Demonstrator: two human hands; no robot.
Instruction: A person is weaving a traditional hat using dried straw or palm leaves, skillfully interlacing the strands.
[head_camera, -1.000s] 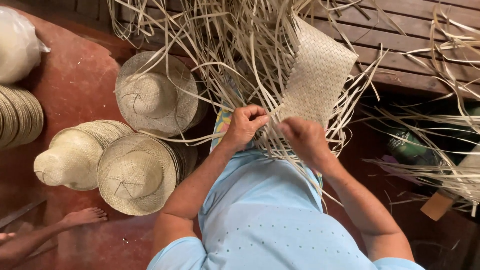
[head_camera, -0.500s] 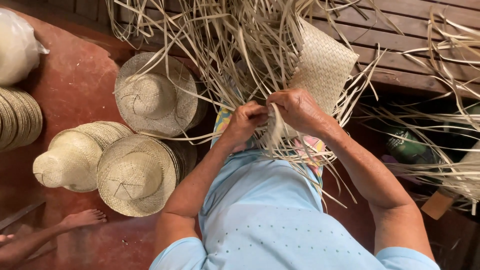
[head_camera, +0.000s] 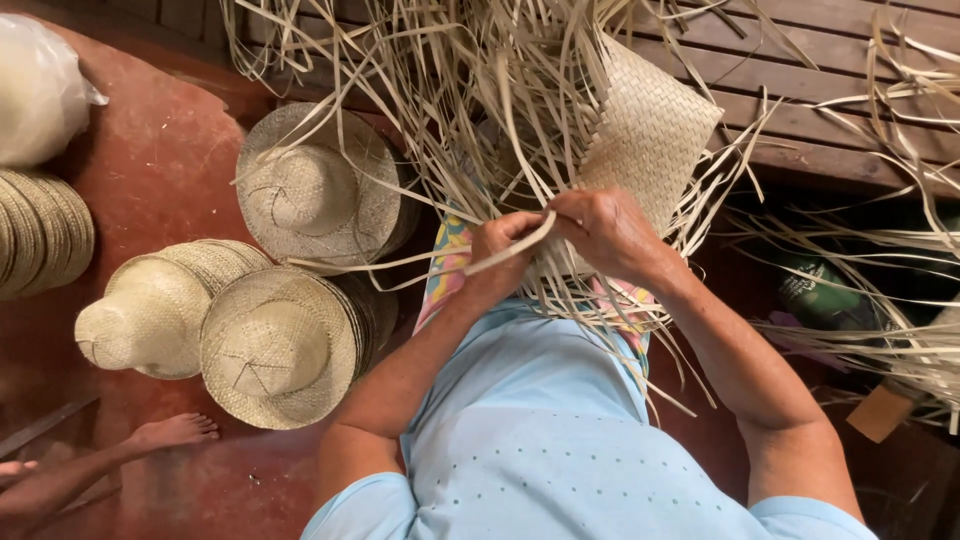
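the woven straw panel sits in the person's lap, just past the hands, its finished part a tight pale checker weave tilted up toward the wooden planks. from its edges a mass of loose straw strips fans out in all directions, flat, dry and springy by the look of them. the left hand is closed around a single strip that runs across to the right hand, which pinches the weave's lower edge with curled fingers. this looks like mid-plaiting, one strand being led over or under its neighbours; the next move likely calls for pulling it snug without creasing while the right hand keeps the edge firm. further out on the red floor stand finished straw hats, some stacked, and another person's bare foot shows at lower left
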